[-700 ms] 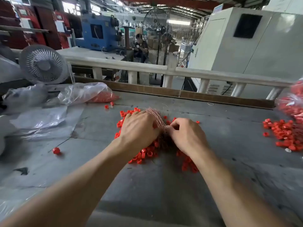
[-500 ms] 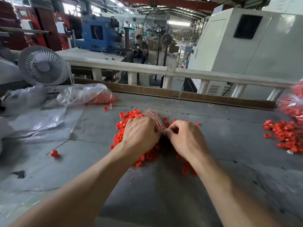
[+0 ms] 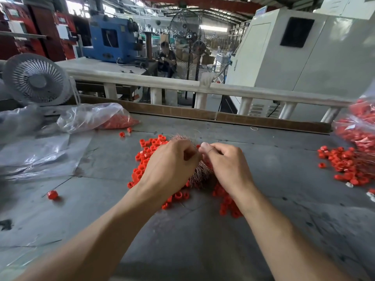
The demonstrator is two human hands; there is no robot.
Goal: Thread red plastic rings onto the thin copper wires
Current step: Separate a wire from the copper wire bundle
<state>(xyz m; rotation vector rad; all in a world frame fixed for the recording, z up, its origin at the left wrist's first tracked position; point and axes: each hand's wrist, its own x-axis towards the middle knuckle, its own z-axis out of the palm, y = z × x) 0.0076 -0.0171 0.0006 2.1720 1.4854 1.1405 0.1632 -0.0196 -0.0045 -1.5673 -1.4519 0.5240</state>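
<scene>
A wide grey worktable (image 3: pixel 263 230), scuffed and cracked, is seen filling the lower part of the head view, bordered at the far edge by a white railing (image 3: pixel 263 92). A large off-white machine cabinet (image 3: pixel 324 57) is seen behind the railing at right, and a blue machine (image 3: pixel 109 41) at left, with a seated person (image 3: pixel 167 59) shown between them near a tall standing fan (image 3: pixel 186 37). A small white desk fan (image 3: pixel 36 80) is placed at the table's left end, beside a crumpled clear plastic bag (image 3: pixel 91 116) partly filled with red pieces.

At the table's centre, a loose pile of red plastic rings (image 3: pixel 148 151) is spread, and a bundle of thin copper wires (image 3: pixel 200 175) is laid upon it, between the two hands. A second heap of red rings (image 3: pixel 345 165) is seen at the right edge, and a single red ring (image 3: pixel 52 195) is left well apart at the left.

The left hand (image 3: pixel 170 169) is shown curled above the pile, its fingertips drawn together near the wire bundle; what is held there cannot be told. The right hand (image 3: pixel 225 165) is shown with thumb and forefinger pinched on a single fine copper strand (image 3: pixel 210 150), the remaining fingers being curled.
</scene>
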